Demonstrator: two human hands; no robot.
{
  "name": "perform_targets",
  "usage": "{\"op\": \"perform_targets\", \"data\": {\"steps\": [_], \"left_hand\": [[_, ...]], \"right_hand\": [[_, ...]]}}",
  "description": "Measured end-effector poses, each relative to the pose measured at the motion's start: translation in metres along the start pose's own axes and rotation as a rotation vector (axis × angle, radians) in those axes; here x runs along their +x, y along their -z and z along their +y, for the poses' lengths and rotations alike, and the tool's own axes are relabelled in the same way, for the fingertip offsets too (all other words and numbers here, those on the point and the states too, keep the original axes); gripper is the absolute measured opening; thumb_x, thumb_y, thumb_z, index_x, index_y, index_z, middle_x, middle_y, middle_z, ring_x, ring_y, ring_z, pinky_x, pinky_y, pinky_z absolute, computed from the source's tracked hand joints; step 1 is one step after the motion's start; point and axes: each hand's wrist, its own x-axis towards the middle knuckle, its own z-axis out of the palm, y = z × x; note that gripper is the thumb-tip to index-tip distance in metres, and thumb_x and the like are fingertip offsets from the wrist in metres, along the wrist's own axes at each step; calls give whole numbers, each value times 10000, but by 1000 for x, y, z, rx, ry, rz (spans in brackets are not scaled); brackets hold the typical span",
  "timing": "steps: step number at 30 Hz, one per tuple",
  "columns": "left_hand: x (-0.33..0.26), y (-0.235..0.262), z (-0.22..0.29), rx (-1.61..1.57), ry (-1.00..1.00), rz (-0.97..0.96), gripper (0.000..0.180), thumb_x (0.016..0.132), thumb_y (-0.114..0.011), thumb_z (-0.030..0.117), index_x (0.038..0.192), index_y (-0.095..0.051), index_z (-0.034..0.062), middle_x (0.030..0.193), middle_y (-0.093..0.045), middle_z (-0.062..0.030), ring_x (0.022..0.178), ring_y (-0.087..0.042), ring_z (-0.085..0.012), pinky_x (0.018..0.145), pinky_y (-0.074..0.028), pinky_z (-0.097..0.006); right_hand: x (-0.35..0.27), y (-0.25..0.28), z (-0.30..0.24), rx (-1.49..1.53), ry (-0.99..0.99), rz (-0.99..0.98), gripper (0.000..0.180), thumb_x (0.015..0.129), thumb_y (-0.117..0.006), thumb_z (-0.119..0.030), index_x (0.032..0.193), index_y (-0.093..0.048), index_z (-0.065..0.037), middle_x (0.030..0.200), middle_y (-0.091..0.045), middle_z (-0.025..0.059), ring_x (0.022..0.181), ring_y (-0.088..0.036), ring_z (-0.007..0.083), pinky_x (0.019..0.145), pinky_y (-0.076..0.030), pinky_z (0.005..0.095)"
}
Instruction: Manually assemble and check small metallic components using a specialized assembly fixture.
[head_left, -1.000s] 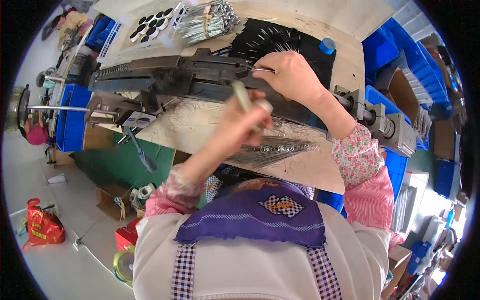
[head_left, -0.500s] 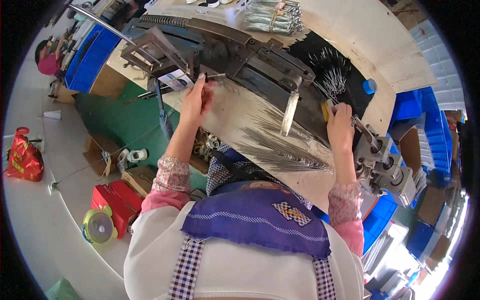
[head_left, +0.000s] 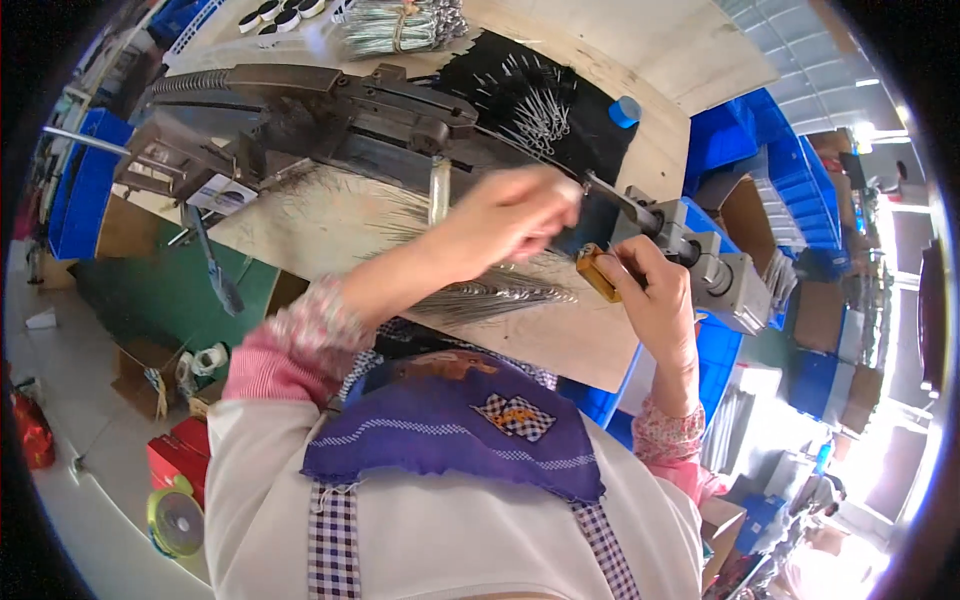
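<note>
Green fan [head_left: 177, 523] near red box [head_left: 178, 458]

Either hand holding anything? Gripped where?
Right hand: a small yellow block, held at its right-hand side. Left hand: motion-blurred, can't tell if it holds anything.

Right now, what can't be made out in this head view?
In the head view:
- Left hand: motion blur hides whether it holds anything.
- Yellow object: partly covered by the right hand.
- Thin wires: partly hidden behind the left forearm.
- Red bag: cut off by the dark fisheye rim.
</note>
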Motion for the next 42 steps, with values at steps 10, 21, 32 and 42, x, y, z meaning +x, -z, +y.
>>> {"op": "perform_targets", "data": {"steps": [10,21,32,42], "left_hand": [[31,11,-37,-190,-89,426,236,1004,-482,258,874,-536,69,603,-367,51,465,-322,-60,437,-252,-230],[20,7,-35,-237,-128,538,249,993,-504,251,821,-553,76,566,-388,46,467,-287,-60,436,-224,-231],[31,2,-20,-725,-128,245,735,973,-331,560,1328,-322,-83,1363,-400,-246,1329,-374,-314,1124,-310,-444],[12,17,-14,-978,-200,172,652,977,-371,540,1185,-445,-73,1250,-497,-149,1223,-451,-261,1102,-324,-380]], "right_hand": [[41,16,-6,-1,244,281,143,872,-569,-24,1009,-613,-31,885,-663,159,807,-661,313,696,-505,348],[130,-28,-7,76,372,-215,189,844,-580,-100,984,-672,-14,835,-669,160,773,-657,296,698,-525,361],[146,-7,-12,-197,426,-289,272,909,-580,-225,1096,-640,-38,996,-654,134,915,-591,248,819,-484,356],[103,-41,-34,-320,623,132,349,710,-633,-52,1054,-677,-98,840,-583,77,807,-581,256,760,-419,343]]}}
